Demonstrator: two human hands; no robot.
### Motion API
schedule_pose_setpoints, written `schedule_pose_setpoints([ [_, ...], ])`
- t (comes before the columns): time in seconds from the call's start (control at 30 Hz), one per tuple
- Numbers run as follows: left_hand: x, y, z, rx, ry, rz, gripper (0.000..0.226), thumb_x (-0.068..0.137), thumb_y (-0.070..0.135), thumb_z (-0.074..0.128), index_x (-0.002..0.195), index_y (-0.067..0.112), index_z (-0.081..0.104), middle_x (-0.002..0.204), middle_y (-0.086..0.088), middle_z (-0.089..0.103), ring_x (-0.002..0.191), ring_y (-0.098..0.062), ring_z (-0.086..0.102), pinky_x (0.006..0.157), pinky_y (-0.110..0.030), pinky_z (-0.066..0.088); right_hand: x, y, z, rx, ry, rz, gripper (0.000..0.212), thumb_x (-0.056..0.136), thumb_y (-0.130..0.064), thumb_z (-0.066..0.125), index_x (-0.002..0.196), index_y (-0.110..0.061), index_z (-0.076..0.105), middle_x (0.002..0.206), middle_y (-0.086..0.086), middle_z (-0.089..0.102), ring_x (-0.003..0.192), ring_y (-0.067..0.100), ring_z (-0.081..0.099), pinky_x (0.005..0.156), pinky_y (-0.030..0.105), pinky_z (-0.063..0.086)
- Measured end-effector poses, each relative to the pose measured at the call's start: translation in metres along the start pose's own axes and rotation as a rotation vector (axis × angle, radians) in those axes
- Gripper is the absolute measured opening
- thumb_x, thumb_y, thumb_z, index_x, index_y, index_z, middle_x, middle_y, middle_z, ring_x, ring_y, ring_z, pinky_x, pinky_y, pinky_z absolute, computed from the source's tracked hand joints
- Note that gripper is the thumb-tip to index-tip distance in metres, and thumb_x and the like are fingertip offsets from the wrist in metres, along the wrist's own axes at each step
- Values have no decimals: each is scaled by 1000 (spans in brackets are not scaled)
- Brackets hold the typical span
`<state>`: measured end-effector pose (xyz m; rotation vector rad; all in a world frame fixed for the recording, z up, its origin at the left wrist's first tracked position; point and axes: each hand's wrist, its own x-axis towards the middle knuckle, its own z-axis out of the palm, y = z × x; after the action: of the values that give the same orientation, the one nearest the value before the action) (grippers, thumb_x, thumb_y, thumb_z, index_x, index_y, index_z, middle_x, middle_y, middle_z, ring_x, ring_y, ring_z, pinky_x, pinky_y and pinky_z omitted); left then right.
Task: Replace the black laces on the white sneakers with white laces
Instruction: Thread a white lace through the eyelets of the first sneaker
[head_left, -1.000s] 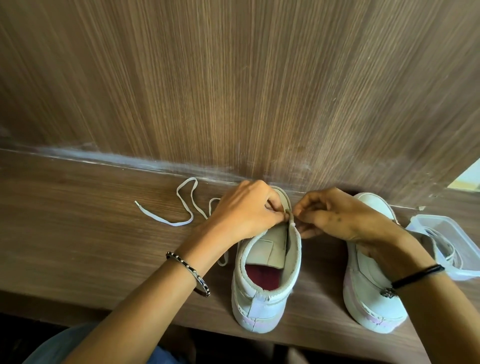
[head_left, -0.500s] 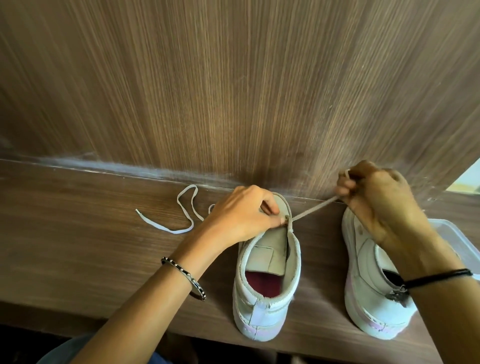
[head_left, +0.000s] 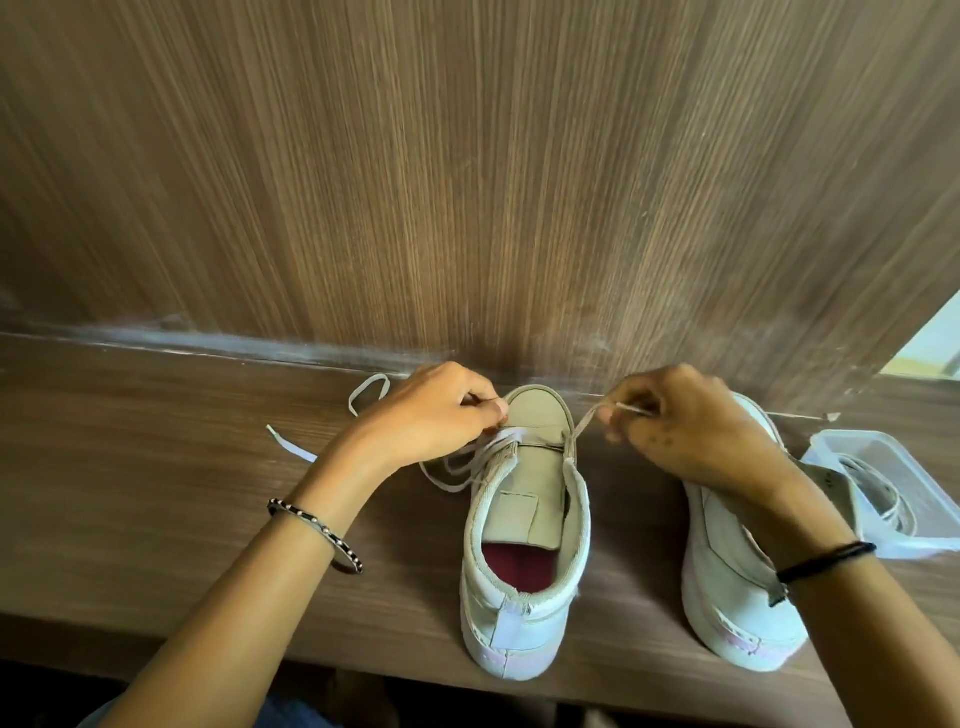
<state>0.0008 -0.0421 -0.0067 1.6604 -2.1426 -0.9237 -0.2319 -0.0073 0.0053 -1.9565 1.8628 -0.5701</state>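
Two white sneakers stand heel toward me on a wooden ledge. The middle sneaker (head_left: 524, 561) has a beige tongue and a red insole. A white lace (head_left: 467, 462) runs through its lowest eyelets near the toe. My left hand (head_left: 441, 415) pinches the lace at the left eyelet row. My right hand (head_left: 680, 426) grips the other lace end, drawn taut from the right side of the shoe. The slack trails left on the ledge to its tip (head_left: 291, 444). The second sneaker (head_left: 737, 587) stands to the right, partly hidden under my right wrist.
A clear plastic container (head_left: 878, 493) with laces inside lies at the far right of the ledge (head_left: 156, 493). A wood-grain wall (head_left: 467, 182) rises directly behind the shoes. The ledge's front edge runs just below the heels.
My right hand pulled the lace out to the upper right, then came back down close to the shoe's toe. Lace crossings now show at the left eyelets; the slack on the left has shortened.
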Motion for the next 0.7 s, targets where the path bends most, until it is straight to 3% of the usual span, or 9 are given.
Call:
schedule_pose_setpoints([
  [0.07,0,-2,-1,-9,-12,-1,22,101,37,57,98,27,77,98,3,77,99,-18,70,96,-48,54,-1,2,1,245,300,43,17,91,-17,60,79,-23,71,77,-8,72,76,9,68,63,8,47],
  [0.1,0,-2,-1,-12,-17,-1,23,101,36,57,97,27,77,97,3,76,98,-17,70,96,-48,54,-1,1,1,430,443,58,16,87,-15,55,83,-19,70,78,-5,74,72,11,68,67,20,52],
  [0.17,0,-3,-2,-13,-20,-4,23,102,34,56,99,25,77,97,7,76,98,-12,69,97,-44,53,2,-2,-5,850,597,84,13,94,-10,51,89,-14,61,80,0,72,61,9,59,58,30,47],
  [0.3,-1,-2,-3,-11,-15,15,21,102,32,57,104,26,76,99,11,75,98,-6,66,95,-36,52,5,-11,-11,1402,551,216,23,106,-13,45,88,-20,57,84,1,78,79,12,67,71,25,47],
  [0.37,0,-3,-2,-28,-10,14,19,102,30,58,106,27,76,103,14,73,101,-4,64,97,-35,51,3,-12,-11,1617,460,237,27,106,-12,42,83,-16,56,69,0,66,68,14,67,76,28,56],
  [0.4,1,-4,-2,-39,-11,13,18,101,31,58,106,29,76,105,15,72,103,-3,63,98,-36,51,3,-13,-11,1644,414,228,26,105,-12,41,83,-15,54,65,-1,57,58,13,60,66,26,57],
  [0.5,3,-4,-2,-76,-42,33,15,99,37,62,102,34,76,106,16,72,105,-3,63,101,-39,50,4,-11,-10,1144,366,179,17,99,-20,46,89,-13,59,63,-2,52,49,10,39,43,21,34],
  [0.6,2,-2,-1,-82,-98,70,13,97,40,66,99,34,77,101,16,74,101,-3,66,101,-41,51,4,-5,-2,437,229,20,23,93,-37,53,90,-20,69,79,-3,71,66,12,58,58,27,43],
  [0.7,2,-3,0,-60,-133,73,13,95,43,67,97,34,76,98,14,74,99,-8,67,100,-45,52,0,-6,6,18,-137,-54,13,96,-39,62,95,-30,73,91,-13,73,90,4,67,72,14,48],
])
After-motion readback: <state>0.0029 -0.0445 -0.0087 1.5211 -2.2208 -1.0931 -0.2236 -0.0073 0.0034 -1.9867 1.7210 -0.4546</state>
